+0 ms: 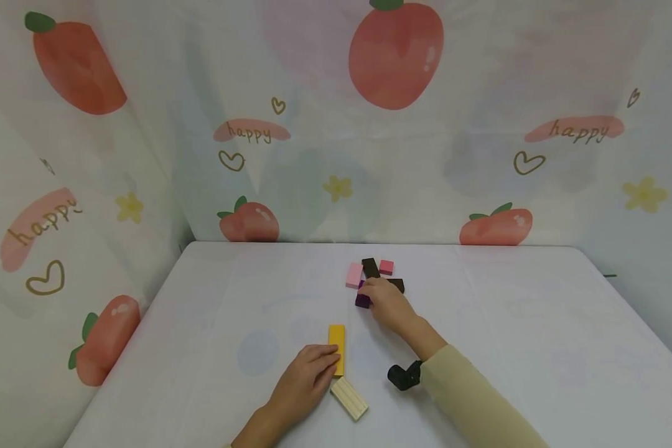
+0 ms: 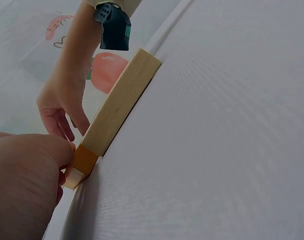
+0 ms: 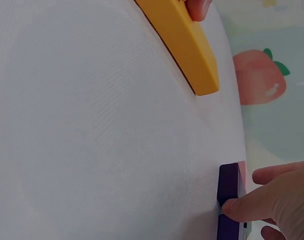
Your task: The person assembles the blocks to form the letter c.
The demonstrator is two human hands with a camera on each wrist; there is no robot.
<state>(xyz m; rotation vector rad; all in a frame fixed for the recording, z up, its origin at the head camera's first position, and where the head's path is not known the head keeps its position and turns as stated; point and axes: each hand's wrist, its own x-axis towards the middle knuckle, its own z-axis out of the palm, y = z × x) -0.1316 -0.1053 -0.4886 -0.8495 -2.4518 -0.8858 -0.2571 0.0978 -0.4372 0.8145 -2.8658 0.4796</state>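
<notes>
In the head view my left hand (image 1: 305, 379) lies over the left side of a long yellow block (image 1: 337, 333), its fingertips resting on it. The right wrist view shows the yellow block (image 3: 186, 45) with a fingertip on it. A pale wooden block (image 1: 350, 399) lies slantwise at the yellow block's near end; it fills the middle of the left wrist view. Farther off, my right hand (image 1: 392, 305) holds a dark purple block (image 1: 362, 301) among several small blocks. In the right wrist view the thumb crosses the purple block (image 3: 228, 185); the other fingers are partly hidden.
Around the right hand lie a pink block (image 1: 354, 275), a black block (image 1: 371, 267), a red block (image 1: 387, 267) and another dark block (image 1: 396, 285). A black device (image 1: 404, 376) sits at the right sleeve. A printed cloth (image 1: 313, 162) hangs behind the white table (image 1: 213, 348).
</notes>
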